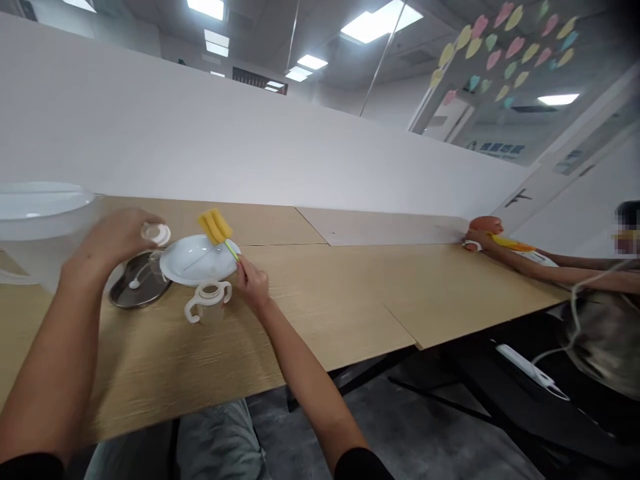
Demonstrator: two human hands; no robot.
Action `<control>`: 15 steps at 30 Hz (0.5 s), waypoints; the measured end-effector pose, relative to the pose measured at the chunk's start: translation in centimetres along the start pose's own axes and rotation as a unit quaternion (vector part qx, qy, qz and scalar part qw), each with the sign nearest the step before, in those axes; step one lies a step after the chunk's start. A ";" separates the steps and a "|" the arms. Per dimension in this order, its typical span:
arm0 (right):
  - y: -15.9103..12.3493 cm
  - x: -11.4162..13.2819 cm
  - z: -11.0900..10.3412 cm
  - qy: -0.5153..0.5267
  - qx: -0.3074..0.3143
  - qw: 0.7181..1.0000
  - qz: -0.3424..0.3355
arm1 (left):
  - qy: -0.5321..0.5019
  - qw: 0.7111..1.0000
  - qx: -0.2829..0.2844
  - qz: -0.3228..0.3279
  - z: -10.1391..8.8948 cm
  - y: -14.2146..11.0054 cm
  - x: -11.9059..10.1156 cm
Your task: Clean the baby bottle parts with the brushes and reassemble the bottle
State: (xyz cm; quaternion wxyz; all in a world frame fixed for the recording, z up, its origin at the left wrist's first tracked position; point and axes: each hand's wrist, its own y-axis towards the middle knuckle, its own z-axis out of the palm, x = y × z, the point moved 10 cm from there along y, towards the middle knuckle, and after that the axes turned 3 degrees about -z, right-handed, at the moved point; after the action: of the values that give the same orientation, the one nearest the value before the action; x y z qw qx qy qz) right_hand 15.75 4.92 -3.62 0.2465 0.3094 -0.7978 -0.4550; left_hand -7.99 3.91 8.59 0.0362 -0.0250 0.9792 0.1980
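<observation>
My left hand [123, 233] is closed on a small white ring-shaped cap [159, 234], above a round metal tray [133, 300]. In that tray lies a thin white straw-like piece with a round white end [135, 284], partly beside a clear part. My right hand [254, 283] grips the thin green handle of a yellow sponge brush [215, 227], its head raised over the rim of a white bowl [197, 270]. In front of the bowl stands a clear baby bottle [210, 310] with a white two-handled collar [213, 292], open at the top and near my right hand.
A large translucent white tub [40, 230] stands at the far left. The wooden table [330, 287] runs along a white wall. At its right end, another person's arms [530, 267] reach to an orange-brown doll [485, 227] with a yellow cloth. A white power strip [527, 367] lies lower right.
</observation>
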 end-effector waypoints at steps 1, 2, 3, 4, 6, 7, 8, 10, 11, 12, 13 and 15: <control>-0.1 0.0 -0.2 0.010 -0.008 1.000 0.000 | 0.010 0.997 0.075 -0.025 1.9 0.0 1.3; -0.1 0.0 -0.3 0.018 -0.016 1.000 -0.001 | 0.015 0.988 0.148 -0.050 3.9 -0.2 2.3; -0.1 0.0 -0.5 0.024 -0.022 0.999 -0.002 | 0.022 0.974 0.213 -0.076 5.7 -0.6 3.3; -0.2 0.0 -0.6 0.030 -0.025 0.999 -0.003 | 0.023 0.965 0.244 -0.097 6.9 -0.8 3.9; -0.2 0.1 -0.5 0.034 -0.024 0.999 -0.003 | 0.026 0.956 0.263 -0.125 8.6 -0.9 4.5; -0.2 0.1 -0.5 0.036 -0.022 0.999 -0.004 | 0.025 0.955 0.261 -0.135 9.2 -0.8 4.6; -0.2 0.1 -0.5 0.037 -0.021 0.999 -0.005 | 0.022 0.955 0.259 -0.142 9.8 -0.7 4.7; -0.2 0.1 -0.4 0.038 -0.018 0.999 -0.007 | 0.006 0.956 0.251 -0.151 10.9 -0.6 4.9; -0.3 0.1 -0.3 0.038 -0.015 0.999 -0.006 | -0.007 0.957 0.245 -0.154 11.4 -0.5 5.0; -0.3 0.1 -0.2 0.036 -0.012 0.999 -0.005 | -0.024 0.959 0.235 -0.156 11.8 -0.4 5.1; -0.3 0.1 -0.2 0.034 -0.009 0.999 -0.005 | -0.045 0.961 0.220 -0.159 12.1 -0.3 5.2; -0.3 0.1 -0.1 0.031 -0.008 0.999 -0.007 | -0.106 0.969 0.162 -0.155 12.0 0.2 5.3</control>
State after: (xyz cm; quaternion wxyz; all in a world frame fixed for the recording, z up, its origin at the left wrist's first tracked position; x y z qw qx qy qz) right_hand 15.84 4.67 -3.77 0.2708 0.3270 -0.7837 -0.4533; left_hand -12.56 8.59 -2.80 0.1741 -0.1493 0.9729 0.0304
